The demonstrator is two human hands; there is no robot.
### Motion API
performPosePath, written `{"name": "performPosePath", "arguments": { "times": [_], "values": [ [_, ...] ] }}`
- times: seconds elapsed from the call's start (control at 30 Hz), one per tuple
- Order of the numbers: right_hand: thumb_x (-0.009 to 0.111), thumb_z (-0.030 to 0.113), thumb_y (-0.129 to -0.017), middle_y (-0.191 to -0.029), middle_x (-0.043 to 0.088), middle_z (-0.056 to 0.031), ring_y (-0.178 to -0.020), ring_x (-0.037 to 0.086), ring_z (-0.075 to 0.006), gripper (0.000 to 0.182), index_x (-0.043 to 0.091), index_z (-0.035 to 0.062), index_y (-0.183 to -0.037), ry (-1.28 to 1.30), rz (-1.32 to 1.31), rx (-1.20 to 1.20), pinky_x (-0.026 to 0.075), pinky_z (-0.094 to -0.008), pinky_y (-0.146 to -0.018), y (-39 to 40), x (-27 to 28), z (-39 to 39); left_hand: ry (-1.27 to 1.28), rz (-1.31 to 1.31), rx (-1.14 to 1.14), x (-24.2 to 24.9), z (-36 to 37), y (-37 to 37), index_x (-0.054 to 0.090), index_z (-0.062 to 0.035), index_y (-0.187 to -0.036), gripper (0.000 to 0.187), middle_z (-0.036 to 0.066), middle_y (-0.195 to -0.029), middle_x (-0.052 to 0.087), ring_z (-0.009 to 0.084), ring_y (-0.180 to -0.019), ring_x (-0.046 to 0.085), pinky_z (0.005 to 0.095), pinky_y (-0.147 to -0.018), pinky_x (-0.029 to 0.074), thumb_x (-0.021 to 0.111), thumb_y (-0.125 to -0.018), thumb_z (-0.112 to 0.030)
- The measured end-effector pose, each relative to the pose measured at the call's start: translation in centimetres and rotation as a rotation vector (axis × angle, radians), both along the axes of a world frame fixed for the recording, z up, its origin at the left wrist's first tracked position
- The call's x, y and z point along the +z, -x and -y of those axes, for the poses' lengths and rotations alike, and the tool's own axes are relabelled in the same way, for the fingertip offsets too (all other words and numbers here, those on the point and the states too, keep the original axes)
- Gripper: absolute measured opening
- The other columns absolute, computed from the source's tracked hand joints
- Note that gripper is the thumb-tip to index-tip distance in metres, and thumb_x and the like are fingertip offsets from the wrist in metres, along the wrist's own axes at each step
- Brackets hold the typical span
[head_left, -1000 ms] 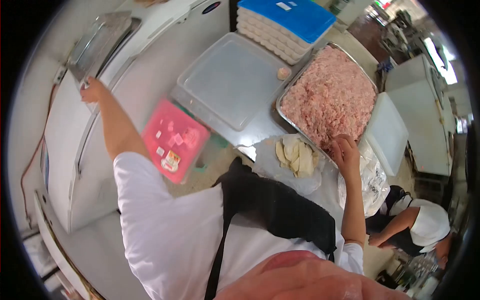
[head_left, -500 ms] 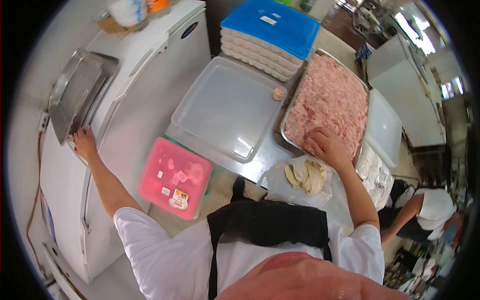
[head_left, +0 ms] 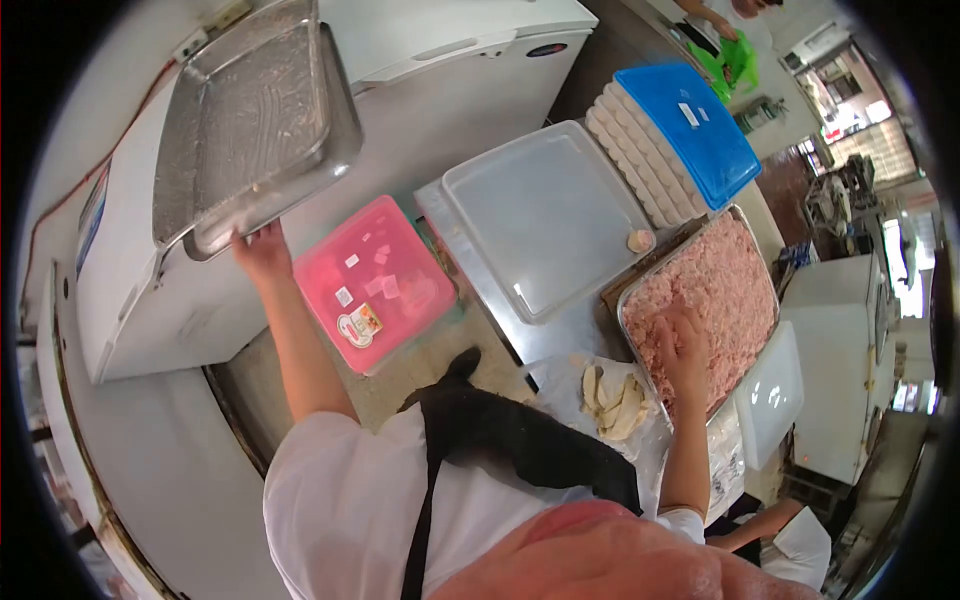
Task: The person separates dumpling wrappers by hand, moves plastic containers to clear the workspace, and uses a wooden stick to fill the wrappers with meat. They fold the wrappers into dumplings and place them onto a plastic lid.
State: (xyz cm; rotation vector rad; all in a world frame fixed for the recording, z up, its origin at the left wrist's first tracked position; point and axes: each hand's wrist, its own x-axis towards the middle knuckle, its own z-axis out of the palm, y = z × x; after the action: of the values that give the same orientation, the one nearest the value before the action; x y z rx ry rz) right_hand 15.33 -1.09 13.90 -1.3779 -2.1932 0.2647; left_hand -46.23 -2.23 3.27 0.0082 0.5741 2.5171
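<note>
My left hand (head_left: 263,255) grips the near edge of a metal tray (head_left: 255,110), its thumb at the rim. The tray sits tilted in view over the white chest freezer, and a second rim shows beneath it. My right hand (head_left: 684,345) is over ground meat (head_left: 735,280) heaped in a metal pan, fingers curled down at its surface. What those fingers hold, if anything, is hidden. Beside the pan, pale dough wrappers (head_left: 615,402) rest on clear plastic. A clear lidded tray (head_left: 550,220) carries one small pale piece (head_left: 641,241) at its corner.
A pink-lidded container (head_left: 375,285) stands between the freezer (head_left: 460,75) and the steel table. Egg-tray-like stacks (head_left: 640,155) under a blue lid (head_left: 690,130) stand behind. A white lid (head_left: 772,400) leans right of the meat. Other people are at the upper and lower right.
The view has turned left, so the table things appear farther right. The metal tray looks nearer and larger, with my left hand still at its edge. My right hand stays at the meat.
</note>
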Motion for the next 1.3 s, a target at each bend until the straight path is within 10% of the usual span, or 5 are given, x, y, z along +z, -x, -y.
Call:
{"name": "performPosePath", "arguments": {
  "times": [0.3, 0.8, 1.3],
  "values": [
    [0.064, 0.004, -0.083, -0.092, 0.063, -0.0145, -0.085, 0.061, -0.0317, 0.007, 0.064, -0.0008, -0.089, -0.047, -0.053, 0.116, 0.049, -0.0382, -0.076, 0.7, 0.4, 1.8, -0.019, -0.096, -0.121, 2.6, 8.2, -0.8, 0.058, 0.001, -0.112, 0.05, 0.016, -0.117, 0.061, 0.0313, -0.114, 0.057, 0.0488, -0.104, 0.043, 0.053, -0.063, 0.003],
    [0.065, 0.007, -0.085, -0.092, 0.064, -0.0149, -0.086, 0.061, -0.0315, 0.009, 0.063, -0.0008, -0.089, -0.048, -0.094, 0.473, 0.049, -0.0379, -0.077, 2.9, -1.7, 5.3, -0.059, -0.088, 0.037, 2.6, 31.4, -4.0, 0.059, -0.0007, -0.106, 0.038, 0.011, -0.106, 0.064, 0.0276, -0.103, 0.06, 0.0429, -0.095, 0.047, 0.055, -0.069, 0.005],
    [0.058, 0.008, -0.091, -0.091, 0.062, -0.0125, -0.083, 0.059, -0.0241, 0.011, 0.06, -0.0028, -0.089, 0.011, -0.129, 0.536, 0.047, -0.0321, -0.073, 15.2, -0.8, 4.7, -0.119, -0.318, 0.571, 9.4, 46.9, 9.0, 0.054, -0.0004, -0.118, 0.05, 0.012, -0.118, 0.059, 0.0278, -0.117, 0.054, 0.0461, -0.104, 0.043, 0.048, -0.069, 0.007]
  ]
}}
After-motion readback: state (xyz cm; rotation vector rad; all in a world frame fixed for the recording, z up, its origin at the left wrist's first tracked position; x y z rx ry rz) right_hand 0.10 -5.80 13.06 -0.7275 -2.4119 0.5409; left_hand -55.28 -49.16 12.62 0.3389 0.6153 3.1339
